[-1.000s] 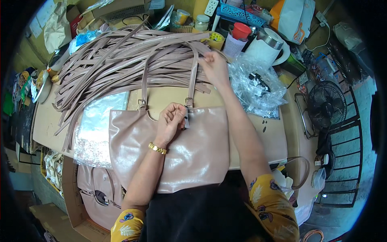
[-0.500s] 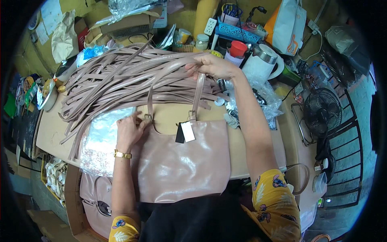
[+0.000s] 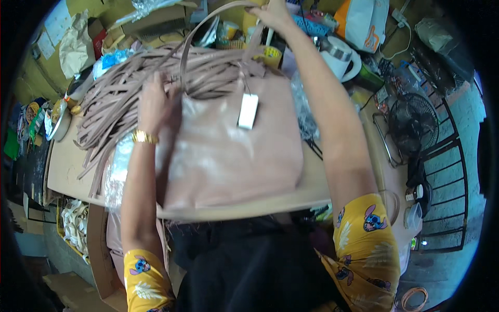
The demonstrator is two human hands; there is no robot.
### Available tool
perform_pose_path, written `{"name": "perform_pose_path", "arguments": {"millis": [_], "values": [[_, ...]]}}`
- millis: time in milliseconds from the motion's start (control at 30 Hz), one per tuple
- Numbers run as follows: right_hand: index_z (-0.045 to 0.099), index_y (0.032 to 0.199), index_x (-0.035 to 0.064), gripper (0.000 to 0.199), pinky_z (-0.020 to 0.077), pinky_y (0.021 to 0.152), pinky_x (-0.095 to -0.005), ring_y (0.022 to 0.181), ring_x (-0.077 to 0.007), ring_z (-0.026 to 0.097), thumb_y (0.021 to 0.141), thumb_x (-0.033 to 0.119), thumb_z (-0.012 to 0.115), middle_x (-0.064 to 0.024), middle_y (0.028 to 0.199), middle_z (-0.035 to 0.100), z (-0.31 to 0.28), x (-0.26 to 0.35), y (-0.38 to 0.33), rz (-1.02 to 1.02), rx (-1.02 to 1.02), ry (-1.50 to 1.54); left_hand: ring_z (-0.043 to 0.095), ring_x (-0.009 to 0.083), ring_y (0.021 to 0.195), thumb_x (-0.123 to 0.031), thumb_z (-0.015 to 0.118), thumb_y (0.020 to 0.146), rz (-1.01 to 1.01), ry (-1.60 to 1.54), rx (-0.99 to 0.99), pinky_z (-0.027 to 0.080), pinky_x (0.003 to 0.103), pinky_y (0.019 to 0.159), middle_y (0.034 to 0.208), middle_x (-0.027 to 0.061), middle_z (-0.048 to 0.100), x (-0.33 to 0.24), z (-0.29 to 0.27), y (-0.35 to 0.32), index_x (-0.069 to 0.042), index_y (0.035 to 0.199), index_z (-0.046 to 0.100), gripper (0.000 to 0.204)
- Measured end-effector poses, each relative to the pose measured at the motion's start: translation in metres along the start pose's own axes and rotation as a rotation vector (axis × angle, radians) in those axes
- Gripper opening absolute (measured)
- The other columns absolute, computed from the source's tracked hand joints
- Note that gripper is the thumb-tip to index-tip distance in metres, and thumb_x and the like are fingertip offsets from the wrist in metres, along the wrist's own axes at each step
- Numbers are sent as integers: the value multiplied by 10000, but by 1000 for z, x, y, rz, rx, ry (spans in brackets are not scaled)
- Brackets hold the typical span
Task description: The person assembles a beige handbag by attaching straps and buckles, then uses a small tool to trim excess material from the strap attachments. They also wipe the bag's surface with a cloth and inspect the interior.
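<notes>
Gripping handles (image 3: 208,31), right hand (image 3: 273,13) lifts white-tagged pink bag (image 3: 228,151).

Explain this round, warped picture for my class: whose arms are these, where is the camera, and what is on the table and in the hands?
The camera sits on a person's head and looks down, so the arms are the wearer's own; its wide lens bends straight edges. The right hand lifts a strap handle of a pink handbag lying on the wooden table. The left hand rests at the bag's top left corner. A white tag hangs on the bag. Behind lies a pile of pink straps, with a white kettle to the right.
</notes>
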State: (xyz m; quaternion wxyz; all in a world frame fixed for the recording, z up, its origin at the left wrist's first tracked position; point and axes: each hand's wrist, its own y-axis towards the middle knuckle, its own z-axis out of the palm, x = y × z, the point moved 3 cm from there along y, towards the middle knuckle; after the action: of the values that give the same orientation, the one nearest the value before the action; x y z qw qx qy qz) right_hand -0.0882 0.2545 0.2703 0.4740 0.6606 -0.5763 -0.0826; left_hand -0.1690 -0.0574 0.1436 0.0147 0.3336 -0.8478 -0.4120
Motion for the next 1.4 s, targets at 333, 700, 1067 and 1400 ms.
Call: {"name": "perform_pose_path", "arguments": {"millis": [333, 700, 1067, 1400], "values": [[618, 1202, 43, 438, 465, 901, -298, 1089, -159, 560, 774, -15, 693, -69, 1274, 548, -62, -5, -283, 630, 445, 355, 564, 86, 617, -112, 701, 899, -726, -646, 327, 490, 208, 652, 665, -20, 555, 112, -120, -191, 7, 994, 705, 152], [629, 1024, -27, 177, 499, 865, -250, 979, -113, 575, 888, -109, 552, -101, 1419, 411, -22, 6, -345, 688, 73, 662, 607, 57, 864, 42, 654, 844, -561, -928, 306, 509, 210, 710, 1600, 73, 220, -28, -69, -205, 20, 1199, 662, 356], [713, 963, -45, 367, 534, 861, -313, 899, -210, 694, 783, -171, 419, -135, 988, 735, -35, 13, -396, 562, 161, 238, 611, 155, 959, 146, 670, 730, -702, -725, 163, 505, 274, 848, 1243, 110, 572, -26, -52, -254, -21, 795, 754, 198], [615, 1272, 70, 408, 471, 950, -458, 1086, -342, 632, 916, 267, 577, -187, 1201, 657, 29, 94, -305, 574, 811, -48, 628, 190, 1053, 162, 625, 693, -424, -400, 443, 527, 349, 867, 1333, 143, 555, -42, -72, -240, -37, 734, 746, 236]]}}
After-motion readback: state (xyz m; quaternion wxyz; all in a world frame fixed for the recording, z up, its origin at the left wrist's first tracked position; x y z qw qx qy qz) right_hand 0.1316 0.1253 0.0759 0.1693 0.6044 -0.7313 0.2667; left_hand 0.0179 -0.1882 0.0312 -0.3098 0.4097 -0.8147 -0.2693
